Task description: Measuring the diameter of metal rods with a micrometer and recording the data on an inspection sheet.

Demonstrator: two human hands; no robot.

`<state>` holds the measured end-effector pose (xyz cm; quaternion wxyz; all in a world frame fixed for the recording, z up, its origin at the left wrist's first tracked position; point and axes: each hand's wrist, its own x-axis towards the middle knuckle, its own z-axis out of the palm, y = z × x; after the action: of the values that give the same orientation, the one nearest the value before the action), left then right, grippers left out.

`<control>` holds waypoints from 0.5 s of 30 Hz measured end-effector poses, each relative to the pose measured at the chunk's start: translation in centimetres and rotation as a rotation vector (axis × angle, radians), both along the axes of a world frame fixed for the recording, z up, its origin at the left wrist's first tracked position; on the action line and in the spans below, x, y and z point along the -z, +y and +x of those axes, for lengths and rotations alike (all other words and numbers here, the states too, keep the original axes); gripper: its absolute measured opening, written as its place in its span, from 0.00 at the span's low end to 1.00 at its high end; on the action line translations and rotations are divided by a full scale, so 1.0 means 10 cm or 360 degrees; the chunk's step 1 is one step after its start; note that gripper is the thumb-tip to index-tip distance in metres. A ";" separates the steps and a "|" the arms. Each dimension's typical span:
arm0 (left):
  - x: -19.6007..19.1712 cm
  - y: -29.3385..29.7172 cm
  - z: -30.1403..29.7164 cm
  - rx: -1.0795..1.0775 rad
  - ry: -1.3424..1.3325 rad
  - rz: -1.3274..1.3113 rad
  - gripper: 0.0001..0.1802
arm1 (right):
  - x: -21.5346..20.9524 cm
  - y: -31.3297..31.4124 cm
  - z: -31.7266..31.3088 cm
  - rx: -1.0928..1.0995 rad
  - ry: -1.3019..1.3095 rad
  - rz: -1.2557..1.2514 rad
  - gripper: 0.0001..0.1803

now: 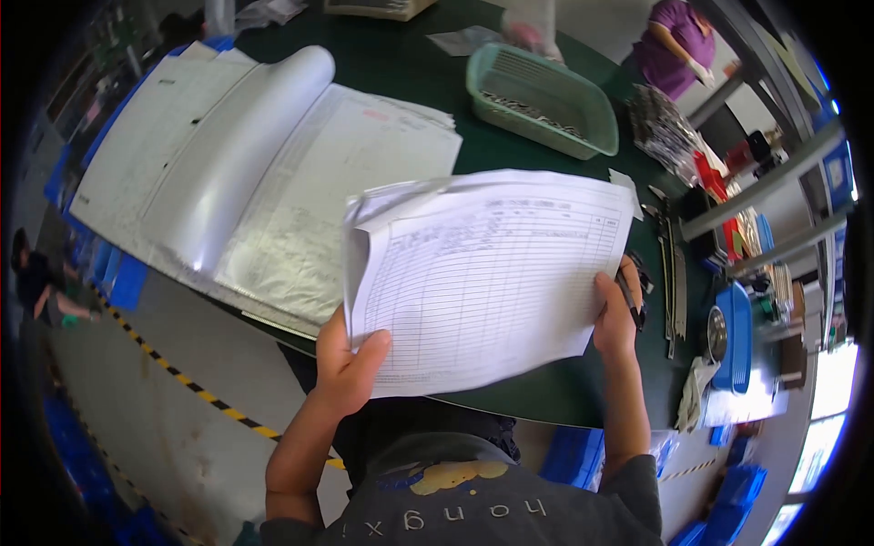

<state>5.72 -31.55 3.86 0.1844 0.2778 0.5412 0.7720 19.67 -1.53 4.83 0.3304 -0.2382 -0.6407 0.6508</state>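
Note:
A stack of printed table forms (pixel 492 291) is held up in front of me, its far left corner slightly curled. My left hand (pixel 348 364) grips the lower left edge, thumb on top. At the right edge my right hand (pixel 617 314) pinches the sheets, and a black pen (pixel 628 296) is tucked in its fingers. Behind the sheets lies an open binder (pixel 314 196) of large clear sleeves with drawings; one sleeve (pixel 250 155) bulges upward in a curl. The forms hide part of the binder's right side.
On the dark green table (pixel 510 400) stands a pale green basket (pixel 537 105) with small dark parts. Rulers and calipers (pixel 674 273) lie at the right, near a blue tray (pixel 734 337). A person in purple (pixel 675 45) is at the back right; another person (pixel 45 282) sits far left.

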 end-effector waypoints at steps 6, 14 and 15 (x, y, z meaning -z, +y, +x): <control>-0.01 0.41 -0.07 -0.0083 0.0618 -0.0151 0.18 | -0.06 -0.10 0.20 0.0738 0.0283 0.1042 0.17; 0.29 0.66 0.10 -0.0419 0.0895 -0.0252 0.20 | 0.40 -0.15 0.53 0.0801 0.0334 0.0632 0.19; 0.31 0.66 0.11 -0.0427 0.0929 -0.0335 0.20 | 0.43 -0.16 0.54 0.0939 0.0068 0.0596 0.18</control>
<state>6.80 -25.00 0.80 -0.0539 0.3929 0.6795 0.6173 25.05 -3.11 0.50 0.5556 -0.3348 -0.6454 0.4033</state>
